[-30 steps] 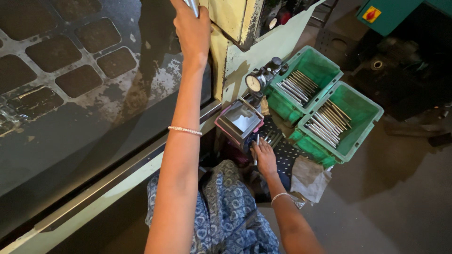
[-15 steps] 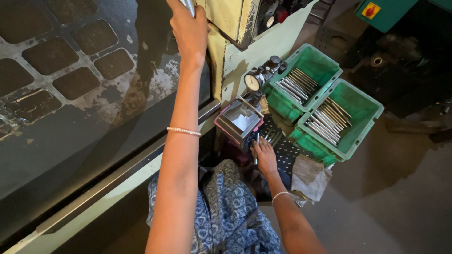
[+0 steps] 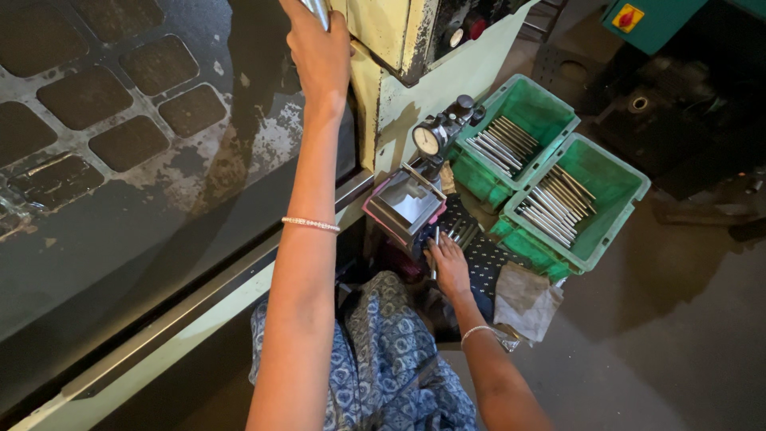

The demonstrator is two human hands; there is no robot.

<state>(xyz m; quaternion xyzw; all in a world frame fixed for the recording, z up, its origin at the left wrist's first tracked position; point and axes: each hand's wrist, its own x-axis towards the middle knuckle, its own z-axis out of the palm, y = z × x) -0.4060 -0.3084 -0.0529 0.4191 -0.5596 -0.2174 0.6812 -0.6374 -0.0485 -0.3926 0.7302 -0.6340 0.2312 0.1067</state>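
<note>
Little has shifted since a second ago: both hands sit where they were, and only the view has tipped slightly.

Biggest in view is the pale green machine body with its dark, worn panel to the left. Against its upper edge the left hand is raised, fingers wrapped fully around a shiny metal handle that runs out of the top of the picture. Two green plastic bins stand side by side on the dark, stained floor, each holding a row of thin metal rods laid parallel, their long axes running toward the machine. Below them lie a perforated black mat and a crumpled grey cloth. A small angled metal fixture with a pink edge sits at the machine's foot, a round dial gauge just above it.

The right hand rests low on the mat just beside the fixture, fingers curled around one slim rod that stands nearly upright, its tip pointing up toward the fixture. The right hand is far nearer the rods and bins than the left. A blue patterned garment covers the person's lap.
</note>
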